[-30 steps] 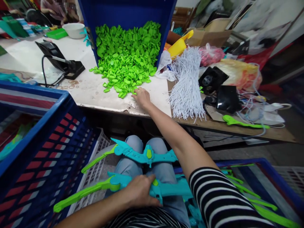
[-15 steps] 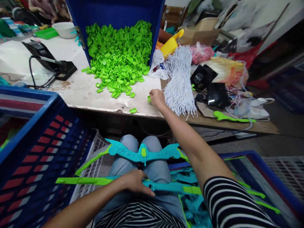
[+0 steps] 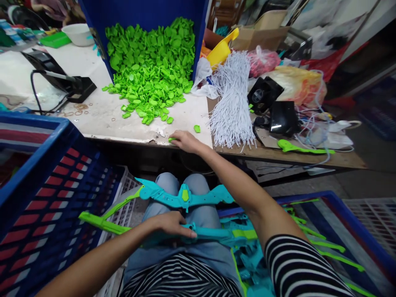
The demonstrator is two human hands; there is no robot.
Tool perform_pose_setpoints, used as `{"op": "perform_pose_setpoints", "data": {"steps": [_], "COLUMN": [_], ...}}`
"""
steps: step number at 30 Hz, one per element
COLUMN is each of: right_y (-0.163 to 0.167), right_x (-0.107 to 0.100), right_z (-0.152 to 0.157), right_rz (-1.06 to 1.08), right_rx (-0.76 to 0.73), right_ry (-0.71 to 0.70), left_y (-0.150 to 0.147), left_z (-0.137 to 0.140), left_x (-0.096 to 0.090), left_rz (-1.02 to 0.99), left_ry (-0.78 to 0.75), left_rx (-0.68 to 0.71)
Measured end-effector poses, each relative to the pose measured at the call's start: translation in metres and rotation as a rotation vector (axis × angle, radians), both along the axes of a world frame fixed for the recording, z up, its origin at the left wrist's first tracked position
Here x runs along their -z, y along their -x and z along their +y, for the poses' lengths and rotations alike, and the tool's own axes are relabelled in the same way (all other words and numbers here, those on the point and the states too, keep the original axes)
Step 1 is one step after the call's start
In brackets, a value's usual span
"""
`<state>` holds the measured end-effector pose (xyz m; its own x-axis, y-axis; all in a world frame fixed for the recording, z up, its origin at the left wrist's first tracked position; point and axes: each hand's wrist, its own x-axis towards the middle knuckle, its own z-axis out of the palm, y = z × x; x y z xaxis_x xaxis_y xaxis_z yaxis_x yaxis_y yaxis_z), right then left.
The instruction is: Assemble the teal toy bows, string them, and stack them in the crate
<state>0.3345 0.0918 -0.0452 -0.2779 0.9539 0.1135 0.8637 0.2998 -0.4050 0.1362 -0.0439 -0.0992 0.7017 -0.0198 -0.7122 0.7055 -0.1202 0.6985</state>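
My right hand [image 3: 185, 141] is at the table's front edge, fingertips pinched on a small green plastic piece [image 3: 171, 140]. Another such loose piece [image 3: 197, 128] lies just beyond that hand. On my lap, my left hand [image 3: 173, 224] is wrapped around the middle of a toy bow [image 3: 216, 234] with a turquoise body and green limbs. Across my knees rests a second toy bow [image 3: 163, 197], a green piece set in its centre; my right arm covers its right end.
A blue bin [image 3: 148, 10] spills a heap of green pieces [image 3: 151, 78] onto the table. White cords [image 3: 232, 103] lie to its right. A blue crate [image 3: 71, 173] stands left of me, and another crate [image 3: 328, 202] with bow parts stands right. A black device [image 3: 62, 78] sits on the table.
My right hand has moved left and nearer along the table to the piece at the edge. The piece formerly at its fingers now lies loose. The held bow has tilted slightly.
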Motion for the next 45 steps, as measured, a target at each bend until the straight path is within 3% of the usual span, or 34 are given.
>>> {"op": "perform_pose_setpoints", "data": {"steps": [5,7,13,18,21,26,28,30,34,38,41,45], "right_y": [-0.041,-0.047,-0.026,-0.005,0.006,0.038,0.052,0.063,0.074,0.079,0.082,0.084], "right_x": [-0.027,-0.030,-0.009,0.005,0.010,0.036,0.053,0.069,0.089,0.098,0.105,0.110], "right_z": [0.025,0.027,0.002,-0.017,-0.062,-0.214,-0.265,-0.295,-0.307,-0.307,-0.310,-0.311], "right_rz": [0.007,0.018,-0.073,-0.059,0.075,0.269,0.254,0.209,0.143,0.142,0.222,0.291], "right_rx": [0.120,0.159,0.428,0.449,0.339,-0.023,-0.024,0.003,0.063,0.153,0.248,0.293], "right_ry": [0.290,0.341,-0.014,-0.085,-0.090,0.009,0.007,-0.024,-0.135,-0.215,-0.223,-0.147], "left_y": [-0.003,-0.003,0.003,0.007,0.010,0.013,0.013,0.013,0.013,0.015,0.016,0.015], "left_z": [0.010,0.009,0.000,-0.001,0.001,0.003,0.001,-0.001,-0.003,-0.002,-0.004,-0.008], "left_x": [0.013,0.018,0.024,0.030,0.032,0.031,0.031,0.032,0.034,0.036,0.037,0.035], "left_rz": [-0.031,-0.052,-0.078,-0.081,-0.075,-0.058,-0.048,-0.047,-0.058,-0.127,-0.198,-0.188], "left_ry": [-0.081,-0.049,0.017,0.198,0.291,0.310,0.324,0.341,0.301,0.163,0.072,0.083], "left_rx": [-0.087,-0.122,-0.210,-0.274,-0.333,-0.342,-0.348,-0.359,-0.350,-0.262,-0.231,-0.222]}}
